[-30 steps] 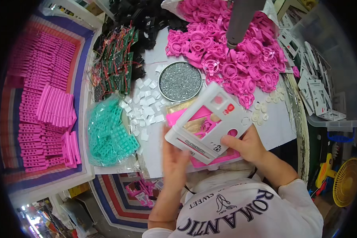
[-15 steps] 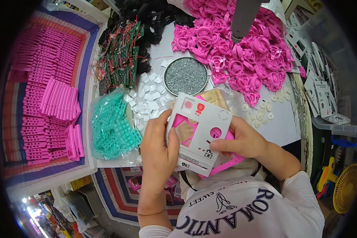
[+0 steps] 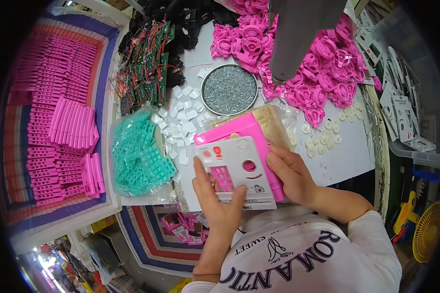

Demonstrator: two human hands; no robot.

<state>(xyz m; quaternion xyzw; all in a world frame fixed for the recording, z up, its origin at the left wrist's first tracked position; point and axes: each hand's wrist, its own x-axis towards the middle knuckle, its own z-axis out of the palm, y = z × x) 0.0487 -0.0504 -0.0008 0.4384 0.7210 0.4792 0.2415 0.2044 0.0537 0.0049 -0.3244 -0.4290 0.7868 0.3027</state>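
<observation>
In front of my chest, my left hand (image 3: 214,202) grips a white flat plastic panel (image 3: 234,150) with cut-out openings and small printed marks. Its thumb lies on the panel's front and the fingers wrap the left edge. My right hand (image 3: 293,177) holds the right edge of a pink plastic casing (image 3: 247,128), thumb against the near side. The casing sits behind the panel and sticks out past its far and right sides. I cannot tell whether the two are joined. A tan pad in clear plastic (image 3: 268,119) lies just beyond them.
Beyond stand a round tin of screws (image 3: 229,92), white tabs (image 3: 186,110), pink ring parts (image 3: 322,78) and pale discs (image 3: 322,139). Bagged teal parts (image 3: 139,156), wired circuit boards (image 3: 151,73) and boxed pink strips (image 3: 58,112) are left. A grey metal shaft (image 3: 300,39) hangs overhead.
The white panel has shifted left and turned, exposing more of the pink casing behind it. My right hand has moved from the panel's front to the casing's edge. The grey shaft reaches lower in view.
</observation>
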